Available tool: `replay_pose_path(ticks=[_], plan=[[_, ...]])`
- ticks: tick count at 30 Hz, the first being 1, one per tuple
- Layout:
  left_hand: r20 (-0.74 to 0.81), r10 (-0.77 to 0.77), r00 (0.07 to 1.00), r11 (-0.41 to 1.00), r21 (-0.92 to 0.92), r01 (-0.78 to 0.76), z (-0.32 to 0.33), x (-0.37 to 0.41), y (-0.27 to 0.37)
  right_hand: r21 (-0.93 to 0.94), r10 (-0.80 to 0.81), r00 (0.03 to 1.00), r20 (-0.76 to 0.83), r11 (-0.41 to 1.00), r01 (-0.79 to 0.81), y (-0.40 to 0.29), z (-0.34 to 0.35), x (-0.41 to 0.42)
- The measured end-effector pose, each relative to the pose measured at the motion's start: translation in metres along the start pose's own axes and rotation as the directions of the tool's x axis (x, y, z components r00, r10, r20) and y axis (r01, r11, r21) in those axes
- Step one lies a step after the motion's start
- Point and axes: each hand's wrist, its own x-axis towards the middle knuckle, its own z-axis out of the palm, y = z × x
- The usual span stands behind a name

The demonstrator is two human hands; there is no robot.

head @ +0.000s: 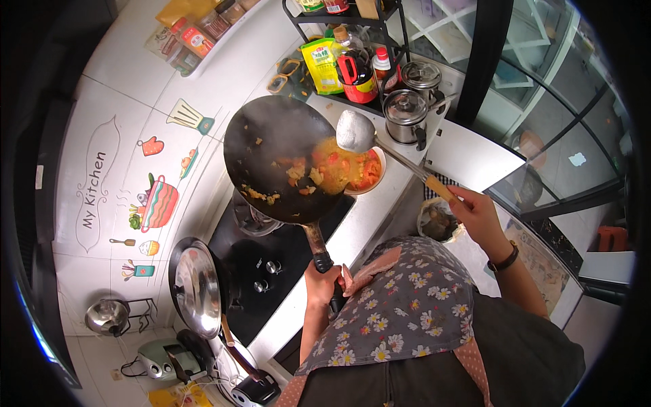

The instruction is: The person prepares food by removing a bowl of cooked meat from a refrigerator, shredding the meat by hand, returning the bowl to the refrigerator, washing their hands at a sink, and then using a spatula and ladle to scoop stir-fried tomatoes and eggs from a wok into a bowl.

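Observation:
My left hand grips the black handle of a steaming wok, which is tilted over a white-rimmed bowl. Tomato pieces in yellowish broth lie at the wok's lip, and red tomato pieces show in the bowl. Bits of egg and tomato cling to the wok's inside. My right hand holds the wooden handle of a metal wok spatula. The spatula's blade is raised above the bowl and the wok's right edge.
Under the wok lies a black gas hob. A lidded pan stands at its left. Lidded steel pots, a sauce bottle and a black rack occupy the back counter. A lined waste bin is below my right hand.

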Motion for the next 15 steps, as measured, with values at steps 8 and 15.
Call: replay_pose_path(ticks=[8, 15], plan=[[-0.027, 0.053, 0.998, 0.999, 0.003, -0.053, 0.001, 0.001, -0.007, -0.148, -0.116, 0.993, 0.032, 0.982, 0.119, -0.009, 0.004, 0.007], [-0.074, 0.060, 0.995, 0.997, 0.051, -0.057, 0.013, -0.005, 0.000, -0.346, -0.436, 0.898, 0.059, 0.835, 0.428, -0.018, 0.023, 0.029]])
